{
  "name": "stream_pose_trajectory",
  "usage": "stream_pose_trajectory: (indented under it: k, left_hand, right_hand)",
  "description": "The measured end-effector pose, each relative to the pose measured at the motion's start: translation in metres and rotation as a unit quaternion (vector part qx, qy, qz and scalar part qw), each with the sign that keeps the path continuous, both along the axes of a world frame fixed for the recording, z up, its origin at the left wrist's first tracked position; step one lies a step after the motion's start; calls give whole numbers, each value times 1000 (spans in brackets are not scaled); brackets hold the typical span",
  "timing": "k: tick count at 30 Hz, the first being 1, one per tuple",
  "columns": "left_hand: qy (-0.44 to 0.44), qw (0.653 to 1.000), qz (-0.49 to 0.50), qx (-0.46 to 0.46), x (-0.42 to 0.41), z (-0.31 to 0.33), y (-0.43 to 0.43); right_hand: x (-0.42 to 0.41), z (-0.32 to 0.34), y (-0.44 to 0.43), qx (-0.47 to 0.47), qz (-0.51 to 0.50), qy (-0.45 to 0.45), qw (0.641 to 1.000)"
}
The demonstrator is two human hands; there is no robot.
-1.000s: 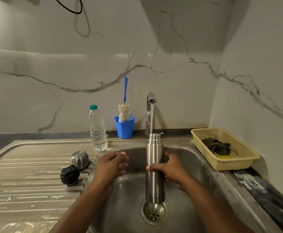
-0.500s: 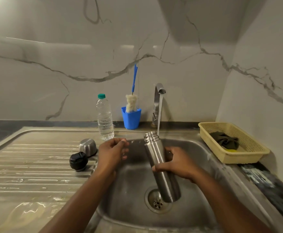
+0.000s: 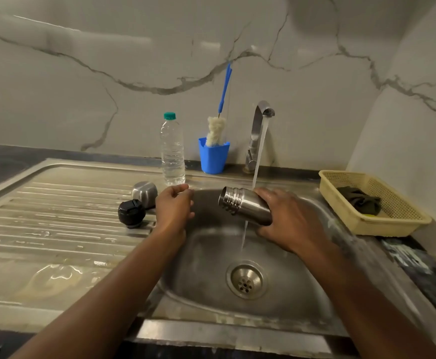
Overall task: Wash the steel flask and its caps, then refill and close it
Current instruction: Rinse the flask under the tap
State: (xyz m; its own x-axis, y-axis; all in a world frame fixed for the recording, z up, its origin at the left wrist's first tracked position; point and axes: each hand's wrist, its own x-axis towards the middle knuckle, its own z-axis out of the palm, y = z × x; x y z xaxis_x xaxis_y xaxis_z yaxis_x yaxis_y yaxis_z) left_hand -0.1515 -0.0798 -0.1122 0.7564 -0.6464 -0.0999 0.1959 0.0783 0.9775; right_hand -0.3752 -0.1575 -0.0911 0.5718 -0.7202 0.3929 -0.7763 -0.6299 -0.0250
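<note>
Right grip (image 3: 289, 224) is wrapped round the body of the steel flask (image 3: 245, 207), which lies tipped nearly on its side over the sink basin (image 3: 206, 255), open mouth pointing left. Left grip (image 3: 174, 208) sits loosely curled at the basin's left edge, holding nothing as far as we can see. The tap (image 3: 259, 120) runs. Its stream lands on the flask's shoulder right by the grip & drips off the underside toward the drain (image 3: 246, 279).

We judge this the outside rinse, w/ most of the wash not yet done. To do it well we should roll the flask so water reaches all round, not one strip, & keep the mouth over the basin. Wet steel is prob. slick, so we'd bring the left grip to the threaded neck for a 2nd hold. The inside likely needs the bottle brush (image 3: 215, 130) in the blue cup (image 3: 213, 158). Steel cap (image 3: 144, 191) & black inner cap (image 3: 132, 212) sit on the drainboard surface (image 3: 56, 216), near the left grip.
</note>
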Motion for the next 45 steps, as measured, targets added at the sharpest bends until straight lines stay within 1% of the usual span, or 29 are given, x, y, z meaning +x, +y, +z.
stream_pose_trajectory:
  k: [4,7,11,18,25,28,32,36,39,41,45]
  left_hand:
    - [1,1000,7,7,3,0,1]
    - [5,1000,8,13,1,2,1]
    - [2,1000,4,20,-1,1,0]
    - [8,1000,-1,26,1,0,-3]
    - [11,1000,-17,24,0,-3,-3]
    - [10,999,-31,25,-2,-3,-3]
    - [-15,998,-63,22,-9,-3,0]
    - [-70,988,-133,34,-26,0,-2]
    - [-85,978,-185,55,-42,4,-15]
    - [-72,972,-213,68,-50,10,-27]
    - [-13,965,-248,85,-61,22,-54]
  right_hand:
    - [3,-1,2,-58,-7,69,996]
    - [1,1,2,-87,-17,98,991]
    - [2,5,4,-90,-24,113,989]
    - [2,12,7,-142,-35,120,982]
    - [2,17,7,-165,-47,95,981]
    - [2,11,3,-131,-61,55,988]
    - [1,-1,-7,-23,-68,-24,997]
    - [-4,-13,-16,98,-66,-116,986]
    - [-3,-24,-19,149,-65,-170,972]
    - [-2,-29,-21,161,-64,-195,965]
    - [-3,-32,-25,180,-54,-224,956]
